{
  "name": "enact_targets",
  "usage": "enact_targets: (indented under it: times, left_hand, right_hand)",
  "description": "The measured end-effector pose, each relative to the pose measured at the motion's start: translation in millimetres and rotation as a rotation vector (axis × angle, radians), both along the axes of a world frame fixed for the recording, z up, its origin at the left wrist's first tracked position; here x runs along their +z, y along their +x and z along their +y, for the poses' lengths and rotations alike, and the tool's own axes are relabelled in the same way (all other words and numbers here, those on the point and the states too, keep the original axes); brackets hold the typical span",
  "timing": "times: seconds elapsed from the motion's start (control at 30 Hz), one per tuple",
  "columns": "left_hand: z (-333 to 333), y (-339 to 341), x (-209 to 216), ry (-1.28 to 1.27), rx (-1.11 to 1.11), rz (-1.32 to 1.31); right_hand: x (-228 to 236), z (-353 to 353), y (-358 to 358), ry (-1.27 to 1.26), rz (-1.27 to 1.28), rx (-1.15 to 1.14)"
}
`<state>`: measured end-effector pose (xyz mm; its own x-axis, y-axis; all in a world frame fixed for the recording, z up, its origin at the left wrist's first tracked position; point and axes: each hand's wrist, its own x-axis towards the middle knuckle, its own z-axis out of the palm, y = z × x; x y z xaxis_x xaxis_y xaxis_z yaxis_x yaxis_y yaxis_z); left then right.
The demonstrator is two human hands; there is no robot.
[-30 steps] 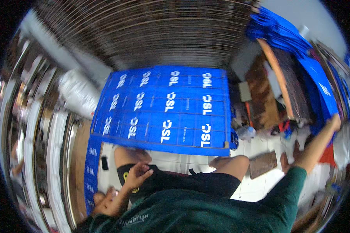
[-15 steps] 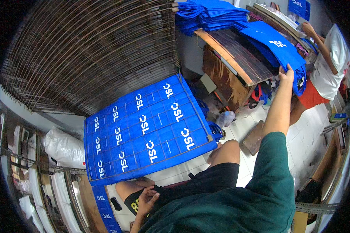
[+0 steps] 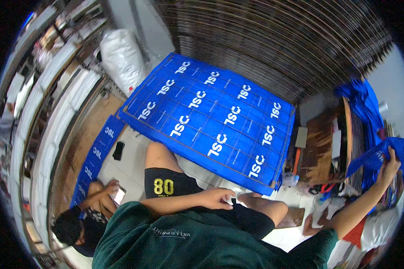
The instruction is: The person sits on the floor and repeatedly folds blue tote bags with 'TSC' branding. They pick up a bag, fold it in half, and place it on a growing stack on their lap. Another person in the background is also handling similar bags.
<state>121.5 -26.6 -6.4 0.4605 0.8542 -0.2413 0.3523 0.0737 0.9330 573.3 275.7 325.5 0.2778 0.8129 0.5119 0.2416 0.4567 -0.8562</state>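
Note:
My right hand (image 3: 390,165) reaches out to the far right, its fingers closed on the edge of a blue fabric bag (image 3: 371,158) from a pile. Over my lap my left hand (image 3: 217,199) hangs with loosely bent fingers and a gap showing between them; I see nothing held there. In front of my knees, rows of flat blue printed bags (image 3: 199,119) cover a lowered wire rack shelf (image 3: 274,184). Many more wire shelves (image 3: 274,40) are raised above and behind it.
A person (image 3: 83,219) sits low at the left with a phone (image 3: 120,195). Another person's white top (image 3: 384,228) shows at the lower right. A dark phone (image 3: 118,150) lies on the tiles beside a blue printed strip (image 3: 92,157). A wooden stand (image 3: 318,148) is right of the rack.
My view has swung to the left, bringing the seated person into sight. My right hand still holds the blue bag, now bent upward. My left hand has moved across my lap.

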Motion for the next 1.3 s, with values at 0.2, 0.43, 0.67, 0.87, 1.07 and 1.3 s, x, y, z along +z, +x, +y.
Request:
enact_targets:
  times: [0.2,0.43,0.67,0.87,1.07,1.3]
  left_hand:
    - [11,3,-17,0.039,-0.292,-0.108]
    - [44,-38,-48,0.118,-0.454,-0.234]
    - [100,-45,-153,0.082,-0.522,-0.167]
    - [112,-103,-94,0.222,-0.411,-0.074]
    - [119,-101,-100,0.312,-0.297,-0.029]
    - [126,-121,-89,0.238,-0.268,-0.265]
  right_hand:
    - [-14,-15,-255,-0.276,-0.163,0.521]
    - [-100,6,-490,-0.649,-0.168,1.006]
    - [-124,-7,-691,-0.561,-0.693,1.229]
    - [-150,26,-783,-0.427,-0.444,1.302]
    - [-340,88,-821,-0.387,-0.056,0.875]
    - [-485,120,-855,-0.538,0.077,0.554]
